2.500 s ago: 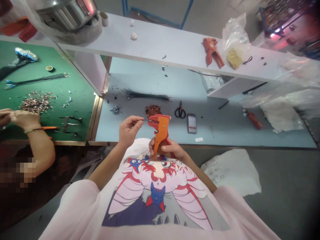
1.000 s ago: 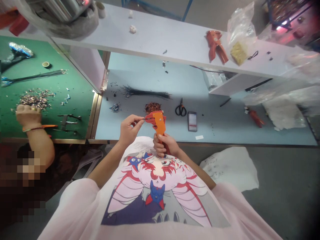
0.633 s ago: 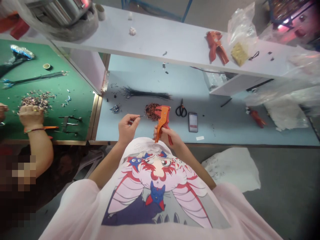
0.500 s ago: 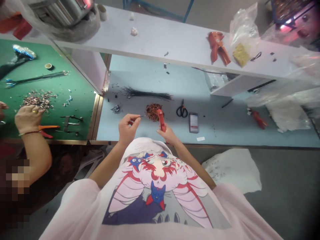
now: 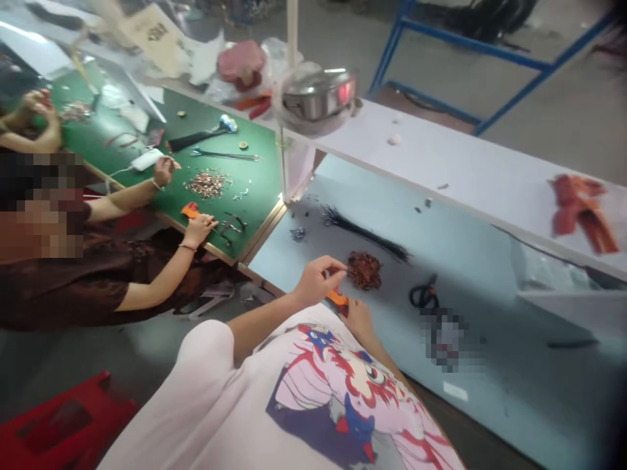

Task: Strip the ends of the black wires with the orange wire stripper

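My left hand (image 5: 316, 282) pinches a thin dark wire (image 5: 347, 269) between thumb and fingertips, at the edge of a pile of small copper-coloured pieces (image 5: 365, 271). Just below it, my right hand (image 5: 360, 318) is closed around the orange-red handles of a pair of pliers (image 5: 337, 300). The jaws of the pliers are hard to make out behind my left hand. Beyond the copper pile lies a bundle of black wires (image 5: 367, 234). A small heap of silvery wire ends (image 5: 298, 234) sits to its left.
Black-handled scissors (image 5: 424, 295) lie right of the pile, beside a blurred-out phone (image 5: 445, 339). A white shelf (image 5: 470, 163) crosses behind, carrying red pliers (image 5: 582, 212) and a steel pot (image 5: 318, 94). At left, co-workers sit along a green bench (image 5: 264, 196); a red stool (image 5: 63, 424) stands below.
My view has swung left, bringing in more of the co-workers' bench. My hands have come closer together, the pliers now beneath my left hand and away from the copper pile.
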`<state>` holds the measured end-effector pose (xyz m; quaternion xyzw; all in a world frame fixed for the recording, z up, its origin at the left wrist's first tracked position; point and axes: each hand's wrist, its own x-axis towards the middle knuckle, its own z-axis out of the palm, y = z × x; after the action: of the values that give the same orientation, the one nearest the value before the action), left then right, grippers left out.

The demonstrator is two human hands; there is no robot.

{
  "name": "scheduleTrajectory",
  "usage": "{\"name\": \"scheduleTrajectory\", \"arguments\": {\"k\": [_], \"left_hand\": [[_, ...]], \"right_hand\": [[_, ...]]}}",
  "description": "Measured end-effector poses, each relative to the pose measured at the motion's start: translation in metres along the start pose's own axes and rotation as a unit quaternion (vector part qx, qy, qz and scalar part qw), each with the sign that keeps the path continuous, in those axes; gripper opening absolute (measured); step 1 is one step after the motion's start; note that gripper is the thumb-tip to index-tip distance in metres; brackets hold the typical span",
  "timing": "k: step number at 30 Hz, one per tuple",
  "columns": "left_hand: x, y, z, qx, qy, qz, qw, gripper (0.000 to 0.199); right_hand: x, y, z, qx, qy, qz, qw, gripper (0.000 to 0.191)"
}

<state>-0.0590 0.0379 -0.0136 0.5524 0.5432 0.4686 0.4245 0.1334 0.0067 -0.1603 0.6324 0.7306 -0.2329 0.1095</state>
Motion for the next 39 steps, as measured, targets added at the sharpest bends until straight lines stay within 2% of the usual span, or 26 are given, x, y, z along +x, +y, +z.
{"name": "scheduleTrajectory", "arguments": {"k": [3, 6, 10, 11, 14, 15, 16, 20, 22, 30, 37, 39], "left_hand": [[-0.003, -0.002, -0.001, 0.000, 0.004, -0.017, 1.000, 0.012], [-0.005, -0.007, -0.001, 0.008, -0.010, -0.034, 0.999, 0.013], [-0.006, -0.014, 0.005, 0.051, -0.089, -0.037, 0.994, 0.014], [-0.007, -0.015, 0.008, 0.068, -0.114, -0.028, 0.991, 0.014], [-0.009, -0.014, 0.017, 0.121, -0.166, 0.011, 0.979, 0.014], [-0.010, -0.013, 0.020, 0.137, -0.174, 0.023, 0.975, 0.014], [-0.011, -0.012, 0.022, 0.149, -0.179, 0.033, 0.972, 0.014], [-0.014, -0.011, 0.027, 0.182, -0.177, 0.054, 0.966, 0.013], [-0.015, -0.011, 0.026, 0.194, -0.176, 0.049, 0.964, 0.013], [-0.022, -0.016, 0.022, 0.187, -0.170, 0.036, 0.967, 0.018], [-0.025, -0.021, 0.021, 0.205, -0.190, 0.064, 0.958, 0.018], [-0.025, -0.022, 0.020, 0.209, -0.192, 0.063, 0.957, 0.017]], "right_hand": [[0.003, 0.002, 0.000, 0.013, 0.009, -0.014, 1.000, 0.046], [0.004, 0.003, -0.005, 0.176, 0.049, -0.022, 0.983, 0.044], [-0.001, 0.002, -0.029, 0.339, 0.063, -0.030, 0.938, 0.049], [-0.004, 0.001, -0.037, 0.402, 0.058, -0.033, 0.913, 0.053], [-0.020, -0.004, -0.062, 0.597, 0.034, -0.044, 0.800, 0.056], [-0.025, -0.006, -0.069, 0.625, 0.030, -0.046, 0.779, 0.052], [-0.031, -0.008, -0.075, 0.625, 0.032, -0.048, 0.779, 0.048], [-0.047, -0.016, -0.088, 0.556, 0.068, -0.061, 0.826, 0.035], [-0.052, -0.020, -0.091, 0.532, 0.088, -0.059, 0.840, 0.032], [-0.058, -0.026, -0.098, 0.478, 0.134, -0.059, 0.866, 0.024], [-0.055, -0.024, -0.081, 0.473, 0.132, -0.088, 0.867, 0.030], [-0.056, -0.023, -0.079, 0.458, 0.133, -0.085, 0.875, 0.031]]}}
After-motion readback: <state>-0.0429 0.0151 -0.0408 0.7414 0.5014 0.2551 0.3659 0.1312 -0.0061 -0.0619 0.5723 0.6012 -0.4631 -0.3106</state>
